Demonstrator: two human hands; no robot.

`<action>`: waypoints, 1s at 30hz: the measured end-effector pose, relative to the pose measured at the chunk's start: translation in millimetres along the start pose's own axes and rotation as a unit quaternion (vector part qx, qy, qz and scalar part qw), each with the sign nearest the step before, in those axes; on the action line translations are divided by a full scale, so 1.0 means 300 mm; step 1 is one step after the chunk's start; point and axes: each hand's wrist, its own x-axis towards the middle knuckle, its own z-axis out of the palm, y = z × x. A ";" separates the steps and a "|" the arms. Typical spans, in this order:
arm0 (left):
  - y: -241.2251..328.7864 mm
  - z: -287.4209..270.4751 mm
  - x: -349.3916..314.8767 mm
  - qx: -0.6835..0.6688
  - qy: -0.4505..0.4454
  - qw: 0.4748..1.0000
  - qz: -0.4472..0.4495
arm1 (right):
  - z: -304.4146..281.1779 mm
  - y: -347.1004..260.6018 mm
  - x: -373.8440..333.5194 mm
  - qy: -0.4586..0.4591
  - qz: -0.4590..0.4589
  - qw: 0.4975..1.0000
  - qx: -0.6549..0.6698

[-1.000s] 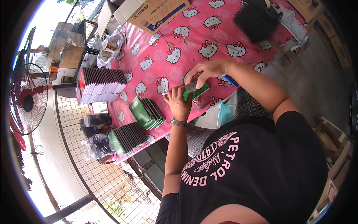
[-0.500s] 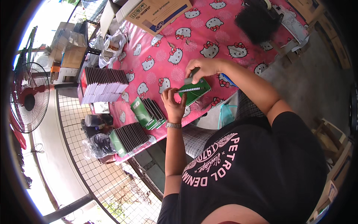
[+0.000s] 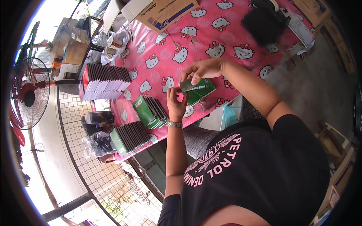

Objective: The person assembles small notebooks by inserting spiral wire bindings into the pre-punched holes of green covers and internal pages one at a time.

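Right hand (image 3: pixel 201 71): fingers nearly closed, pinching a flat, thin grey-green piece (image 3: pixel 187 86); elbow bent, forearm slanting in from the right | left hand (image 3: pixel 175 101): fingers slightly parted at the spine's left end, grip unclear; forearm straight | green-covered, spiral-bound rectangular notebook (image 3: pixel 200 95): below both hands, by the near edge of the pink-covered desk (image 3: pixel 158 84)

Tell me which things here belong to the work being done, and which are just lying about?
In the work:
green notebook by both hands
flat grey piece in the right hand
probably the notebook stacks

Seemingly just lying about:
fan
cardboard box
plastic bag
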 end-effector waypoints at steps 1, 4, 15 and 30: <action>0.005 0.001 0.002 0.004 0.001 1.000 0.005 | -0.001 0.004 -0.006 0.006 0.008 0.998 -0.068; -0.007 -0.005 -0.003 -0.022 0.004 1.000 0.005 | 0.004 -0.003 0.007 0.053 0.045 0.984 -0.162; -0.003 0.012 -0.002 -0.094 0.029 0.992 -0.075 | -0.178 0.191 -0.281 0.452 0.028 0.621 -0.639; -0.048 0.062 -0.061 -0.215 0.124 0.961 -0.123 | 0.387 0.148 -0.209 0.365 -0.152 0.806 -0.440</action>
